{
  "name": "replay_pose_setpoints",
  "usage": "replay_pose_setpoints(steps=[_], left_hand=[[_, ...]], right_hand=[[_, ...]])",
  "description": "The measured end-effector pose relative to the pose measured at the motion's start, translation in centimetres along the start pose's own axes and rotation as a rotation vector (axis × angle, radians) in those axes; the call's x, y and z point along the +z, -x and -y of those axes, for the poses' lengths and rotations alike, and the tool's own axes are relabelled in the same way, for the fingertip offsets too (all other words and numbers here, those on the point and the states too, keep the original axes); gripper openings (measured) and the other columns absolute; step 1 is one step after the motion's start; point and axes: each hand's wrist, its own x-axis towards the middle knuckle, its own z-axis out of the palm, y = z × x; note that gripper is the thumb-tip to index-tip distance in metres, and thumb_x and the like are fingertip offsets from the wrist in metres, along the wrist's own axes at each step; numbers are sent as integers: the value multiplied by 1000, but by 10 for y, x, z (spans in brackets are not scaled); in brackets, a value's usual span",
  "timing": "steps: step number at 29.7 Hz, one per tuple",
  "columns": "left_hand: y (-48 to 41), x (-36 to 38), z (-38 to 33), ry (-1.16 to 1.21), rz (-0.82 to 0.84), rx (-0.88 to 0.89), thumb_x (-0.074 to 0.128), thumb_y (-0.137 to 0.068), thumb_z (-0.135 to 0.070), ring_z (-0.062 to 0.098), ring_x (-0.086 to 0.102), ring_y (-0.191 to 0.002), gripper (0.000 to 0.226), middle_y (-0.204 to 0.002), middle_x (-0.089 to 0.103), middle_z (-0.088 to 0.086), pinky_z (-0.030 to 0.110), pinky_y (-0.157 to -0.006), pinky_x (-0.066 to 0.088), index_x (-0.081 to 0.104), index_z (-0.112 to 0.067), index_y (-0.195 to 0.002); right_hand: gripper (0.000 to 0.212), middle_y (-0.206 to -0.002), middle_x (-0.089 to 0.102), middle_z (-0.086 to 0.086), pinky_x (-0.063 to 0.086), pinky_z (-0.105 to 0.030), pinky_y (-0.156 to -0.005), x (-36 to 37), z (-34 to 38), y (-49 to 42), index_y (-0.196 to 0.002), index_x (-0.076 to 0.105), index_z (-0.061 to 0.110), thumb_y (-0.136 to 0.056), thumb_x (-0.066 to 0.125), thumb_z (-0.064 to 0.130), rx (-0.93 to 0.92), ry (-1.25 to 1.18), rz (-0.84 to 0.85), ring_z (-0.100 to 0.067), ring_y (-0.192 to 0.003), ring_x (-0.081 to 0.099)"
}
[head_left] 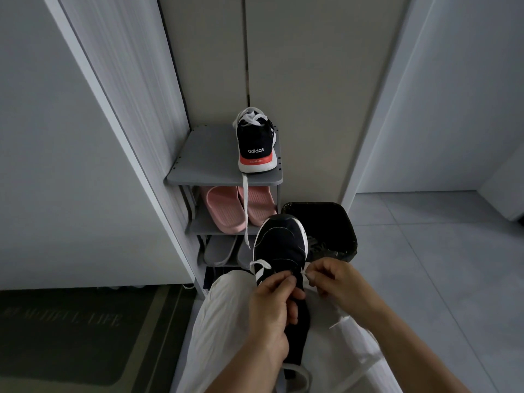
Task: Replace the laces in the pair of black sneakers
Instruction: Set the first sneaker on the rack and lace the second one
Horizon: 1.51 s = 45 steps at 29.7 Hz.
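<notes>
Loose, pale, creased trousers (pixel 219 321)

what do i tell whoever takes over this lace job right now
Left hand grips the black fabric sneaker on the lap at its eyelets; right hand pinches its white flat lace.
The other black sneaker stands on the grey shoe rack, white-laced, one lace end hanging over the edge.
Left: finish lacing the lap sneaker, then tidy that hanging end.
</notes>
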Motion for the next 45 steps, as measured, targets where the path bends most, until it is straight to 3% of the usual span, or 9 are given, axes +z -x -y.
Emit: replay_pose_setpoints(steps=[7, 18, 28, 35, 40, 45], left_hand=[[3, -5, 3, 58, 3, -46, 57, -88, -5, 8, 36, -31, 12, -49, 58, 1, 16, -35, 29, 66, -11, -94], [7, -10, 5, -61, 17, 16, 59, -88, -5, 9, 37, -32, 8, -51, 58, 2, 18, -34, 29, 66, -8, -89], [11, -10, 6, -37, 26, 34, 58, -87, -3, 8, 37, -33, 15, -51, 58, 3, 18, -37, 31, 68, -14, -85], [16, -12, 10, -83, 84, 88, 55, -90, -4, 9, 42, -35, 19, -52, 60, 3, 19, -35, 33, 65, -19, -96], [21, -18, 12, -159, 189, 101, 51, -93, -6, 11, 46, -41, 29, -57, 61, 4, 20, -40, 38, 58, -26, -112], [17, -16, 2, 1, 158, 23, 50, -93, -8, 11, 45, -39, 26, -59, 62, 5, 20, -40, 37, 60, -25, -110]], right_hand=[[17, -68, 59, 6, 42, -13, -56, 2, -4, 1, -78, 61, 18, -90, 57, 7, -9, -54, 41, 5, -52, 50], [12, -69, 59, 4, 44, -13, -58, -2, -6, 5, -80, 62, 13, -90, 58, 7, -26, -73, 105, 4, -55, 50], [13, -61, 58, 10, 42, -14, -55, 0, -7, 5, -77, 64, 15, -87, 61, 7, -5, -125, 64, -2, -55, 49], [9, -64, 60, 11, 42, -10, -57, -1, -4, 6, -80, 65, 14, -87, 62, 10, -36, -28, 55, 5, -56, 52], [9, -67, 61, 8, 44, -18, -61, 2, -5, 4, -79, 65, 16, -86, 63, 10, -2, -77, 65, -1, -59, 53], [11, -65, 62, 7, 44, -17, -59, 0, 0, 1, -77, 66, 17, -84, 64, 9, -44, -87, -43, -2, -59, 53]])
